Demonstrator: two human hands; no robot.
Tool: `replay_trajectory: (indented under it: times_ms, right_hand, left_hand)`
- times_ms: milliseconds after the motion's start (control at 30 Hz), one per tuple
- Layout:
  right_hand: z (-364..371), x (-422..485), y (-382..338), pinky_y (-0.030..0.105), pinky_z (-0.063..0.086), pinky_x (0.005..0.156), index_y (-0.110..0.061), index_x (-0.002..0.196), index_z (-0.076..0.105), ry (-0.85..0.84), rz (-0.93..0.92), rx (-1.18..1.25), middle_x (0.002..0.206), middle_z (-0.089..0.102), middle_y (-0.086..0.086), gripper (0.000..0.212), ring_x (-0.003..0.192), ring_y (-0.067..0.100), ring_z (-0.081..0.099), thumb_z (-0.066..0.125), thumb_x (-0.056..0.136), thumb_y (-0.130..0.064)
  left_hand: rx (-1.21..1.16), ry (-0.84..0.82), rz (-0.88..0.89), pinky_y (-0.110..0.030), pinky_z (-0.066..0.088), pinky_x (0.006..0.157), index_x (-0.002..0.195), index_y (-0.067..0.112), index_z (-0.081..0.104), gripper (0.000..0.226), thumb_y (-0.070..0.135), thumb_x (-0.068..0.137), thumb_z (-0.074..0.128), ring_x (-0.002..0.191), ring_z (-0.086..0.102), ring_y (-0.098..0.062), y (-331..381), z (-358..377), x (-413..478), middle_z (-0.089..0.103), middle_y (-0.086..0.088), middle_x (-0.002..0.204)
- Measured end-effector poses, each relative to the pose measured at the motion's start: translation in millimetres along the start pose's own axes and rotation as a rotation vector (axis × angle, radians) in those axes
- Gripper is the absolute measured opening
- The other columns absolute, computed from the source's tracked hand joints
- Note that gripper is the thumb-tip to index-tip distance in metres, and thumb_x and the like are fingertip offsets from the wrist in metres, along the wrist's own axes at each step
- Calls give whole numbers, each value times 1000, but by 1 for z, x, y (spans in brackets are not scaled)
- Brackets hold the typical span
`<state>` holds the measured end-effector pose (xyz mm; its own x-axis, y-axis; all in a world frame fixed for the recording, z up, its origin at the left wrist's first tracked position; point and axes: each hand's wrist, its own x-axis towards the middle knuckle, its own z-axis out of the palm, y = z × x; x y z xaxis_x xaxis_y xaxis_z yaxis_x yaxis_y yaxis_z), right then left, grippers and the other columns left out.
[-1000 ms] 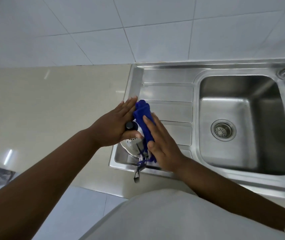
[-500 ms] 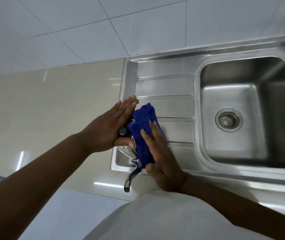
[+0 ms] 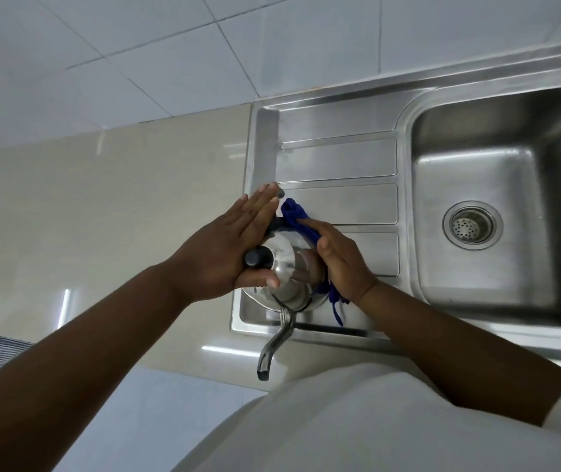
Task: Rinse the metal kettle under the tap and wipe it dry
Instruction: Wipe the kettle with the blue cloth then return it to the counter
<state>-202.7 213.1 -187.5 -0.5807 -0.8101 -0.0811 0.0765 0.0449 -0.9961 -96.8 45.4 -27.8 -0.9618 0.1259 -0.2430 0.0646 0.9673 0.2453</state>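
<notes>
Across the 12 o'clock part of the view runs a wall (image 3: 136,63) of white tiles, and below it, from 9 o'clock toward the middle, lies a glossy beige counter (image 3: 102,199). A steel sink (image 3: 340,107) is set into the counter on the 3 o'clock side. Its ribbed draining board (image 3: 337,158) is nearer the middle and its deep basin (image 3: 477,267) is at 3 o'clock, with a round drain strainer (image 3: 472,225) in the bottom. At 6 o'clock the person's white shirt (image 3: 340,420) fills the lower edge, and both bare forearms reach up from it toward the middle.

The metal kettle (image 3: 286,264) stands on the near left corner of the draining board, between the two hands. It appears tilted toward 9 o'clock. Its thin curved spout (image 3: 275,342) points to 6 o'clock and hangs out past the sink's front rim, over the counter edge.

The left hand (image 3: 224,247) lies flat on the kettle's 9 o'clock side. Its fingers are straight and close together, pointing to 1 o'clock, and the thumb is laid across the shiny lid. The black lid knob (image 3: 254,258) sits in the crook between thumb and palm.

The right hand (image 3: 344,260) is also flat, with straight fingers pressing a blue cloth (image 3: 298,216) against the kettle's 3 o'clock side. One bunched end of the cloth sticks out past the fingertips at 12 o'clock. A loose strip dangles below the wrist, just beside the kettle's base.
</notes>
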Motion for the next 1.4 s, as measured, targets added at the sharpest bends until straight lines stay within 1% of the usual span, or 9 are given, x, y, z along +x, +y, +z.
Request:
replay_trajectory:
  times_ms: [167,367,467,667,833,1000,1167,1267,1400]
  right_hand:
    - [13,-12,-23,48,42,109,-15,137,52,66,12,113,134,59,8,77,126,18,56,29,92,-74]
    - [43,-56,-69,55,21,120,-7,152,30,124,-254,-221,160,29,16,79,150,30,25,11,99,-62]
    - [41,-60,-51,61,23,118,-7,152,26,116,-359,-240,162,24,19,65,151,32,22,17,103,-50]
    - [28,-44,12,55,33,116,-25,149,36,247,5,-64,153,42,9,62,143,24,38,21,100,-61]
    - [33,-27,-17,50,44,108,-21,134,58,331,142,115,131,64,5,77,125,19,57,22,92,-75]
    - [43,-26,-80,38,43,108,-20,131,61,317,-68,22,129,64,-7,81,123,10,57,11,94,-71]
    - [46,-36,-82,47,34,117,-18,143,50,245,-158,65,149,50,0,60,140,14,44,25,102,-54]
    - [30,-42,-50,51,33,117,-17,147,41,195,-227,-128,155,41,6,50,145,19,37,28,105,-39]
    - [19,-34,-24,48,37,114,-27,145,42,242,-28,-219,148,49,2,51,136,19,46,24,102,-47]
  left_hand:
    - [-40,10,-42,-49,15,120,149,-5,10,100,72,87,26,149,4,-28,1,3,-3,5,-18,160]
    - [-116,19,-92,-47,13,121,151,2,11,103,77,82,25,150,2,-21,4,4,-4,7,-12,161]
    - [-151,22,-106,-45,11,121,152,4,8,105,78,80,25,150,0,-19,6,4,-4,5,-10,162]
    - [-97,26,-110,-44,14,121,151,2,3,103,77,82,22,150,0,-19,5,6,-6,2,-10,162]
    - [-179,98,-192,-41,13,121,152,9,2,102,79,81,23,149,-2,-13,13,12,-9,0,-4,162]
    - [-229,156,-269,-45,17,120,153,11,6,103,81,79,25,149,0,-13,19,17,-8,4,-4,162]
    - [-292,224,-299,-46,18,120,152,16,7,101,81,78,26,149,2,-12,26,20,-7,9,-4,162]
    - [-242,211,-320,-46,17,120,152,13,5,103,83,77,21,149,4,-16,25,21,-8,9,-7,161]
    - [-211,168,-350,-44,15,121,153,12,1,109,87,74,15,149,-1,-15,24,21,-8,6,-5,162]
